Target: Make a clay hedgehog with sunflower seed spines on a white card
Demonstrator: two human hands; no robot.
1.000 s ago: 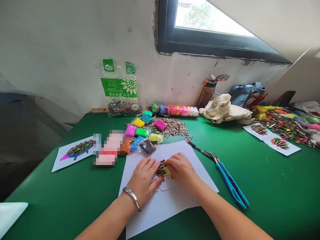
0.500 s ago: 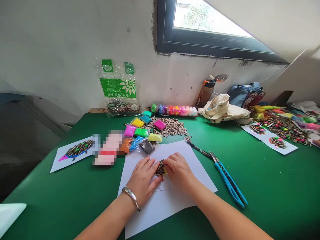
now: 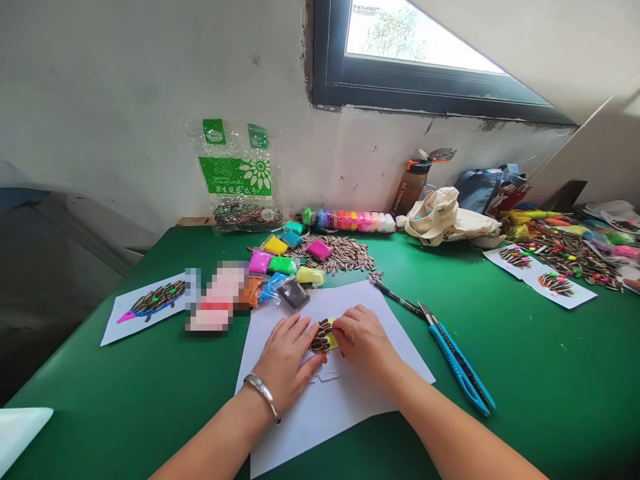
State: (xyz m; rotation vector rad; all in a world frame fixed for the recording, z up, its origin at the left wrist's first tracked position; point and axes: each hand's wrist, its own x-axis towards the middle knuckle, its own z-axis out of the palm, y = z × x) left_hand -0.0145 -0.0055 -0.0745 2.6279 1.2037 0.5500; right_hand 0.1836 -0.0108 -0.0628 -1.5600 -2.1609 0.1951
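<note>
Left hand flat, right grip narrow at edge of clay, open paper nearby.

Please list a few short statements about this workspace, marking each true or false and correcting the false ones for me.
1. The left hand and the right hand are both at the yellow piece partly covered with seeds. True.
2. The silver bracelet is on the right wrist. False: it is on the left wrist.
3. The blue cutter lies on the green table, off the white paper. True.
4. The loose seed pile is on the near side of the paper. False: it lies beyond the paper's far edge.
5. The magenta packet on the seed pile is in the left hand. False: no hand touches it.
</note>
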